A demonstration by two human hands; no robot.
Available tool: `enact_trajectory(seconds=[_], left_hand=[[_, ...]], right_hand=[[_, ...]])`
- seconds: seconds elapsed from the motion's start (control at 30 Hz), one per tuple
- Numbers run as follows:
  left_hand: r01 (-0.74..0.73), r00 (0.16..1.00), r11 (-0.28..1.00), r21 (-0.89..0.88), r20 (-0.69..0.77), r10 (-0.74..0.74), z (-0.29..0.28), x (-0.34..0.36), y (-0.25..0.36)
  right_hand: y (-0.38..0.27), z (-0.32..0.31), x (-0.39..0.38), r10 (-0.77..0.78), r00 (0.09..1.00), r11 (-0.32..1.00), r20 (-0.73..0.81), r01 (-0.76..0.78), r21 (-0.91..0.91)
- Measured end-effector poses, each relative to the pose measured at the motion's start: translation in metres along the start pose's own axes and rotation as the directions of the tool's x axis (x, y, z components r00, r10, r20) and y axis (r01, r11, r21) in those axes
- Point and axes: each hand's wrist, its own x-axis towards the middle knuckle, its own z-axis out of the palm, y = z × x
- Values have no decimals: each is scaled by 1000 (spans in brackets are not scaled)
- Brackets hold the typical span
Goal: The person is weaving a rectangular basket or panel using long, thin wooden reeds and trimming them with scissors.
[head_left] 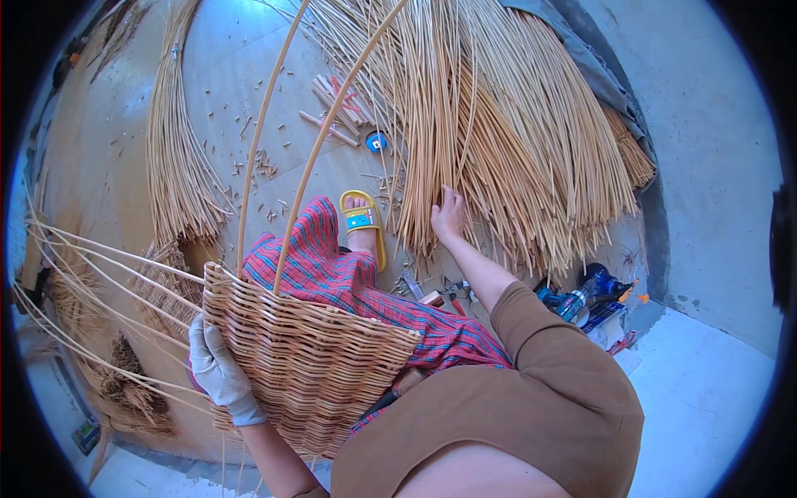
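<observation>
A half-woven wicker basket (303,357) rests tilted against my lap, with two tall curved rods (311,153) rising from its upper edge and long loose stakes (108,278) sticking out to the left. My left hand (220,369), in a pale glove, holds the basket's left side, fingers along the weave. Bare and stretched forward, my right hand (449,217) is at the lower ends of a big bundle of wicker rods (498,133), its fingers bent in against a few of them. Which rods the fingers pinch is partly hidden.
Another rod bundle (176,158) lies at the far left. Short cut sticks (340,106), a blue tape measure (376,141) and offcuts are scattered on the floor. Pliers (454,292) and a blue power tool (573,303) lie right of my legs. My foot wears a yellow slipper (362,219).
</observation>
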Motion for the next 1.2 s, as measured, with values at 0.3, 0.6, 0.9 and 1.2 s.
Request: enact_trajectory(seconds=[0.3,0.6,0.9,1.2], left_hand=[[16,999,999,44,-31,-15,0,0,-1],[14,999,998,63,-31,-12,-1,-3,1],[26,999,994,102,-36,-22,-3,-4,2],[-6,998,992,127,-63,14,-6,-7,3]], right_hand=[[-30,24,6,-77,990,997,117,78,-4],[-15,14,15,-110,969,908,223,189,-373],[-35,27,15,151,933,950,327,-44,-310],[-31,12,14,128,861,974,492,-17,-224]])
